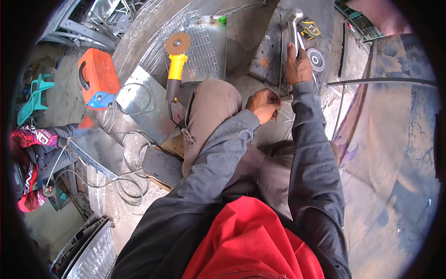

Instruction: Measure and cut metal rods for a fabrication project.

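Dark slab (274, 39) ahead, metal sheet (220, 56), orange/blue machine (101, 72) & yellow grinder (176, 69) to L, grey disc (316, 60) + tape measure (309, 29) on slab. Wht lettering on co-worker's sleeve (39, 137), grn label (222, 20) on sheet's corner. R hand (298, 66) closed round hammer (292, 32), head over slab; L hand (264, 105) pinches thin metal pc (286, 98) nr slab's near edge.

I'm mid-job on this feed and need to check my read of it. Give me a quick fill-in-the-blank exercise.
The hammer is in the person's ____ hand.
In the picture, the orange-and-blue machine is to the ____ of the angle grinder.
The tape measure is black and ____.

Missing words: right; left; yellow.
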